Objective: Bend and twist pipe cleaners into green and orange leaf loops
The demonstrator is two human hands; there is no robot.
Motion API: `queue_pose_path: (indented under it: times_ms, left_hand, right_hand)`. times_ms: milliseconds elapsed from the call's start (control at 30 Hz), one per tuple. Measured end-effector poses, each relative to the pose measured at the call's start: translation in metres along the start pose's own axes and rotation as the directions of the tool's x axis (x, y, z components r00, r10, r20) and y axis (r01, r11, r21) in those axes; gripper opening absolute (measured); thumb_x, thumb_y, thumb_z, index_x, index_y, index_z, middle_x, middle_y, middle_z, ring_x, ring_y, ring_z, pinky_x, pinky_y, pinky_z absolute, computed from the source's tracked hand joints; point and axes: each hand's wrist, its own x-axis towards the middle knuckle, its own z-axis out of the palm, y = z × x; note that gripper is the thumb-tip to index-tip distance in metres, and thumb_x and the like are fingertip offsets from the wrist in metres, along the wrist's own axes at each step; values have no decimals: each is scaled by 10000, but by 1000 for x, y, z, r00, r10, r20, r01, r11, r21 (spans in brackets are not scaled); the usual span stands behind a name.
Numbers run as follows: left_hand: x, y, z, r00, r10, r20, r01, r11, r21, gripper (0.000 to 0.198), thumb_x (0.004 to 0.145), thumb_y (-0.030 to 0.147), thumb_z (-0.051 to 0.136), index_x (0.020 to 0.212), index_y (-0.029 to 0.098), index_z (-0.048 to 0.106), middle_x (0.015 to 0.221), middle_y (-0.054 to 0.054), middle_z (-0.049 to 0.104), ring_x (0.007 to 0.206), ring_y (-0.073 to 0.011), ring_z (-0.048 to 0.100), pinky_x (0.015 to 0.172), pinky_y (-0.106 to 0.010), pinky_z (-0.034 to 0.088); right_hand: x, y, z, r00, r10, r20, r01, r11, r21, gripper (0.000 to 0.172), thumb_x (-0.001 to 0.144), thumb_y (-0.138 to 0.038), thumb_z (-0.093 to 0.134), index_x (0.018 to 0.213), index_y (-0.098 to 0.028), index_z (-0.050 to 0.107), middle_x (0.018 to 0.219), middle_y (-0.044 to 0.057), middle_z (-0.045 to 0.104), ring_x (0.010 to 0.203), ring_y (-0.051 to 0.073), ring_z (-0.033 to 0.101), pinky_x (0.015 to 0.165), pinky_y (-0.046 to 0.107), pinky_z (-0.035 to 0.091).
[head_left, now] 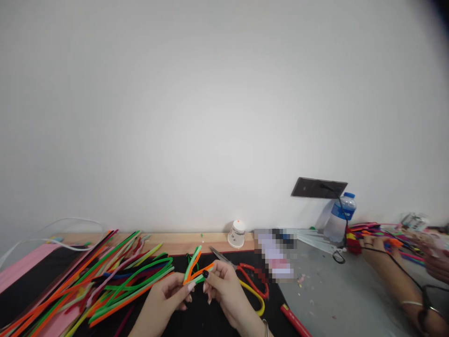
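Between my two hands is a small bundle of green and orange pipe cleaners [192,263], bent into a V. My left hand [170,295] pinches it near the bend at the lower left. The fingers of my right hand [224,285] close on the other arm of the V, on the right. Just behind my right hand lies a pair of scissors [253,276] with red and yellow handles, its blades pointing up and left. To the left of my left hand spreads a loose pile of pipe cleaners [136,281] in green, orange, yellow, pink and other colours.
A white paper cup [236,234] stands upside down by the wall. Right of it are a blurred-out phone-like object [277,257], a water bottle [339,217] and a wall socket plate [317,187] with a black cable. A red tool handle [294,320] lies in front. A co-worker's arms [396,281] work at far right.
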Motion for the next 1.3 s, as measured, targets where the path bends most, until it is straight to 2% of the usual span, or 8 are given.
queue_pose_path:
  times_ms: [167, 367, 533, 667, 800, 967, 1133, 1300]
  left_hand:
    - [-3, -4, -2, 994, 90, -57, -87, 995, 54, 220, 693, 384, 621, 642, 170, 609, 530, 28, 572, 518, -119, 529, 469, -184, 429]
    - [0, -7, -4, 993, 96, -67, -97, 995, -5, 202, 692, 378, 628, 740, 183, 642, 591, 12, 616, 572, -139, 569, 481, -191, 462]
    - [0, -4, 0, 999, -33, -36, 25, 977, -213, 228, 626, 379, 699, 711, 178, 632, 580, 13, 633, 484, -103, 558, 448, -182, 459]
    - [-5, 6, 5, 984, -177, 20, 166, 869, -467, 329, 573, 378, 743, 803, 174, 628, 580, -16, 671, 485, -121, 598, 464, -195, 473]
    - [-7, 12, 6, 966, -257, 14, 220, 797, -562, 300, 575, 362, 746, 767, 159, 639, 588, -37, 693, 522, -137, 624, 497, -205, 486]
    - [-5, 6, 3, 968, -248, -24, 209, 861, -465, 251, 562, 355, 753, 690, 166, 649, 603, -8, 687, 569, -130, 622, 552, -209, 497]
    - [-1, -5, -3, 994, -72, -79, 59, 984, -165, 265, 570, 368, 730, 717, 164, 646, 652, 5, 673, 648, -160, 621, 579, -223, 502]
    - [0, -8, -3, 995, 37, -97, -52, 987, -155, 239, 610, 296, 706, 665, 203, 492, 554, 71, 605, 609, -135, 603, 578, -210, 486]
  right_hand:
    - [-1, 3, 0, 998, 43, 36, -43, 999, -4, 163, 649, -178, 613, 642, -150, 453, 494, -17, 571, 348, 45, 428, 349, 147, 337]
    - [1, 8, -3, 993, 79, 84, -76, 996, -34, 201, 664, -265, 629, 684, -139, 474, 550, 5, 593, 372, 60, 476, 377, 166, 371]
    - [4, 10, -6, 999, 26, 41, -23, 997, -70, 241, 652, -310, 649, 724, -133, 503, 559, 15, 609, 354, 65, 474, 368, 172, 361]
    - [5, 8, -6, 1000, -24, -6, 23, 995, -94, 222, 649, -295, 656, 712, -117, 538, 548, 12, 600, 362, 59, 465, 369, 167, 355]
    - [5, 10, -7, 999, -36, -2, 35, 993, -109, 203, 669, -285, 643, 732, -110, 563, 539, 0, 579, 367, 55, 463, 374, 165, 364]
    - [4, 13, -10, 1000, 16, 11, -16, 1000, -4, 287, 720, -338, 599, 924, -149, 527, 608, -9, 577, 423, 78, 523, 401, 179, 412]
    - [2, 9, -11, 997, 74, -8, -73, 991, 112, 469, 781, -570, 382, 944, -143, 489, 677, 45, 599, 482, 129, 577, 417, 249, 468]
    - [1, 11, -9, 981, 160, 113, -149, 983, -106, 376, 704, -455, 583, 879, -131, 508, 696, 57, 630, 433, 120, 570, 370, 219, 452]
